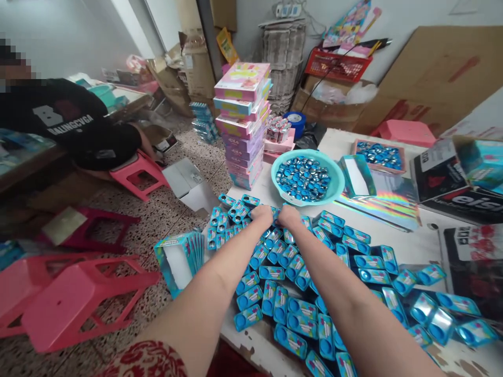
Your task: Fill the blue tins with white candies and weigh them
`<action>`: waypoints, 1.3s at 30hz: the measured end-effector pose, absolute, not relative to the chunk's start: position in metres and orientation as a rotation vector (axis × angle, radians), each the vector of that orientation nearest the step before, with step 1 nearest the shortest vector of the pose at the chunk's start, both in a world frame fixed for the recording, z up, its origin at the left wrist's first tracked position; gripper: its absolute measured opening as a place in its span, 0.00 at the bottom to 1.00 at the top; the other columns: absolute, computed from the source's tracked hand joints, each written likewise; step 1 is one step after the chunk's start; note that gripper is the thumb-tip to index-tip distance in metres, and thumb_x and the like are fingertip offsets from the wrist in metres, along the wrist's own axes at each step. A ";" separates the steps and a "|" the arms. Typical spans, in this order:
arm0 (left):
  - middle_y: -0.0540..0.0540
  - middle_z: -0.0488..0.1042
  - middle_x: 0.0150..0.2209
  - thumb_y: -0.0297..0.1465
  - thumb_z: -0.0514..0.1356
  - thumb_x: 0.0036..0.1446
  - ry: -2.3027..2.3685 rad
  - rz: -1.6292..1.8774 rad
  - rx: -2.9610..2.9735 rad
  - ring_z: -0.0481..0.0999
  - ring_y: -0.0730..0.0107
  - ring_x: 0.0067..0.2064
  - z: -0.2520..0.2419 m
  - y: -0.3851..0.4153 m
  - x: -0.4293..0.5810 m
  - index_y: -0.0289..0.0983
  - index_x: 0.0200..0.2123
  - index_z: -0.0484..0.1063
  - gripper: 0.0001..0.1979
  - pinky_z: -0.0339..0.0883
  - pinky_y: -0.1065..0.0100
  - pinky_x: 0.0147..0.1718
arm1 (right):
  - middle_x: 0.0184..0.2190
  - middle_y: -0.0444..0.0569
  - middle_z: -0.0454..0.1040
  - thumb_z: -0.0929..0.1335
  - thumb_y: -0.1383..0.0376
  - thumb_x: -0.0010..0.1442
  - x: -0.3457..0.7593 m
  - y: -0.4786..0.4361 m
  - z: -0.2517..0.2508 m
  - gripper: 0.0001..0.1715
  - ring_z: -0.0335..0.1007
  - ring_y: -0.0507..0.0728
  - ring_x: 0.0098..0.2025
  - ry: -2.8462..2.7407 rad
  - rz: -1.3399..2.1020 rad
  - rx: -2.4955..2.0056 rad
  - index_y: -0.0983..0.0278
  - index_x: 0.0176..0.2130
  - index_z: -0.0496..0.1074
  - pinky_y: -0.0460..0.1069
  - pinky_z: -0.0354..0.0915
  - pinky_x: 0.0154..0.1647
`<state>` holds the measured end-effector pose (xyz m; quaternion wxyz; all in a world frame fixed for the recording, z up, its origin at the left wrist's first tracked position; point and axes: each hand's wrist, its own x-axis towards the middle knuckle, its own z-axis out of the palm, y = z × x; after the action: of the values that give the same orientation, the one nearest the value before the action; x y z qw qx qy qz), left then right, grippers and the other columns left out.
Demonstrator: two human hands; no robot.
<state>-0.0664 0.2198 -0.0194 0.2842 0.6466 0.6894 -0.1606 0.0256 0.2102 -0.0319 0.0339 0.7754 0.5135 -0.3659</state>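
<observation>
My left hand (pixel 264 213) and my right hand (pixel 289 215) are side by side near the far side of the white table, fingers curled closed. A small blue printed tin (pixel 275 213) shows between them, mostly hidden by the fingers; both hands seem to grip it. Many similar blue tins (pixel 271 273) lie around and below my forearms, several with round blue discs on top. At the left, some tins (pixel 222 222) show dark round openings. Just beyond my hands stands a turquoise bowl (pixel 337 180) full of small round blue and silver caps (pixel 302 178).
A tall stack of pink and purple boxes (pixel 243 125) stands beyond the tins. An open blue carton (pixel 176 262) is at the table's left edge. A tray of caps (pixel 380 156) and a black carton (pixel 436 173) sit right. Pink stools (pixel 78 298) and a seated person (pixel 66 115) are left.
</observation>
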 end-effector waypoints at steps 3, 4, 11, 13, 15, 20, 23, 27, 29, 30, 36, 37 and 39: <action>0.33 0.75 0.46 0.28 0.55 0.57 1.868 -0.412 1.777 0.75 0.57 0.48 -0.022 0.209 -0.064 0.34 0.49 0.72 0.16 0.68 0.63 0.41 | 0.41 0.66 0.75 0.74 0.73 0.43 0.023 0.206 -0.033 0.20 0.71 0.68 0.49 1.593 -1.108 2.405 0.72 0.39 0.73 0.54 0.65 0.46; 0.33 0.75 0.45 0.29 0.55 0.57 1.865 -0.402 1.800 0.75 0.58 0.48 -0.020 0.205 -0.067 0.34 0.49 0.71 0.16 0.68 0.63 0.41 | 0.44 0.67 0.74 0.74 0.73 0.43 0.023 0.202 -0.033 0.21 0.70 0.68 0.50 1.600 -1.104 2.430 0.72 0.41 0.72 0.55 0.65 0.47; 0.40 0.67 0.56 0.28 0.53 0.59 1.995 -0.271 1.969 0.68 0.62 0.55 0.015 0.235 -0.165 0.42 0.58 0.60 0.23 0.63 0.66 0.48 | 0.37 0.55 0.74 0.71 0.70 0.47 0.028 0.170 -0.033 0.07 0.69 0.64 0.49 1.577 -1.358 2.739 0.65 0.31 0.69 0.55 0.62 0.48; 0.43 0.67 0.56 0.25 0.58 0.53 1.991 -0.334 1.944 0.68 0.64 0.54 0.018 0.256 -0.198 0.42 0.56 0.64 0.25 0.62 0.71 0.47 | 0.31 0.50 0.73 0.69 0.66 0.49 0.032 0.163 -0.032 0.07 0.70 0.62 0.45 1.498 -1.539 2.862 0.63 0.24 0.66 0.53 0.64 0.46; 0.43 0.71 0.52 0.24 0.60 0.51 1.963 -0.397 1.910 0.70 0.65 0.51 0.012 0.269 -0.216 0.39 0.51 0.69 0.22 0.62 0.74 0.44 | 0.24 0.47 0.69 0.67 0.63 0.52 0.036 0.155 -0.029 0.11 0.70 0.59 0.38 1.345 -1.791 2.969 0.62 0.22 0.62 0.52 0.67 0.41; 0.38 0.76 0.46 0.27 0.57 0.54 1.954 -0.449 1.873 0.73 0.61 0.48 -0.009 0.267 -0.217 0.35 0.45 0.74 0.14 0.62 0.72 0.43 | 0.21 0.42 0.66 0.64 0.68 0.51 0.033 0.143 -0.017 0.04 0.70 0.52 0.29 0.848 -2.594 2.933 0.60 0.26 0.63 0.50 0.71 0.40; 0.37 0.75 0.46 0.24 0.56 0.54 1.924 -0.432 1.900 0.73 0.59 0.48 -0.006 0.262 -0.215 0.35 0.45 0.75 0.16 0.63 0.69 0.43 | 0.25 0.43 0.70 0.63 0.74 0.46 0.017 0.144 -0.011 0.09 0.72 0.51 0.33 0.616 -2.967 2.774 0.61 0.30 0.66 0.50 0.71 0.44; 0.39 0.70 0.52 0.29 0.52 0.58 1.885 -0.293 2.023 0.68 0.59 0.53 0.013 0.255 -0.202 0.39 0.53 0.69 0.19 0.60 0.65 0.50 | 0.33 0.47 0.75 0.63 0.74 0.47 -0.011 0.156 -0.005 0.14 0.74 0.52 0.38 0.190 -3.524 2.292 0.63 0.35 0.69 0.49 0.71 0.44; 0.44 0.69 0.54 0.32 0.51 0.61 1.685 -0.124 2.153 0.66 0.63 0.54 0.020 0.243 -0.184 0.42 0.54 0.69 0.19 0.58 0.66 0.52 | 0.33 0.47 0.76 0.63 0.72 0.51 -0.023 0.164 -0.002 0.11 0.74 0.52 0.35 -0.091 -3.768 1.949 0.64 0.36 0.70 0.47 0.72 0.39; 0.45 0.70 0.52 0.33 0.51 0.60 1.542 -0.041 2.208 0.66 0.64 0.53 0.020 0.235 -0.175 0.42 0.52 0.70 0.18 0.59 0.67 0.52 | 0.31 0.46 0.75 0.64 0.70 0.52 -0.029 0.167 -0.002 0.08 0.73 0.51 0.32 -0.181 -3.828 1.850 0.64 0.34 0.70 0.46 0.71 0.36; 0.45 0.73 0.36 0.25 0.54 0.51 1.285 0.114 2.109 0.69 0.64 0.41 0.000 0.206 -0.147 0.37 0.35 0.76 0.11 0.62 0.63 0.46 | 0.19 0.39 0.68 0.68 0.64 0.53 -0.051 0.182 -0.011 0.08 0.65 0.48 0.22 -0.209 -3.744 2.097 0.62 0.26 0.64 0.42 0.65 0.23; 0.46 0.74 0.35 0.24 0.55 0.50 1.232 0.135 2.043 0.70 0.65 0.40 -0.002 0.209 -0.148 0.36 0.34 0.76 0.11 0.62 0.65 0.44 | 0.20 0.39 0.69 0.68 0.63 0.53 -0.054 0.184 -0.013 0.08 0.66 0.49 0.23 -0.181 -3.705 2.163 0.62 0.26 0.64 0.43 0.65 0.24; 0.48 0.75 0.35 0.23 0.56 0.47 1.154 0.172 1.916 0.72 0.68 0.38 -0.004 0.221 -0.154 0.35 0.32 0.75 0.10 0.64 0.68 0.41 | 0.23 0.42 0.71 0.68 0.61 0.53 -0.055 0.189 -0.016 0.08 0.68 0.51 0.27 -0.081 -3.621 2.284 0.62 0.28 0.65 0.45 0.66 0.26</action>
<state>-0.1536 0.2206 -0.0044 0.4343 0.7693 0.4635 0.0690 -0.0554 0.1893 -0.0162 -0.5397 0.4490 -0.0159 -0.7119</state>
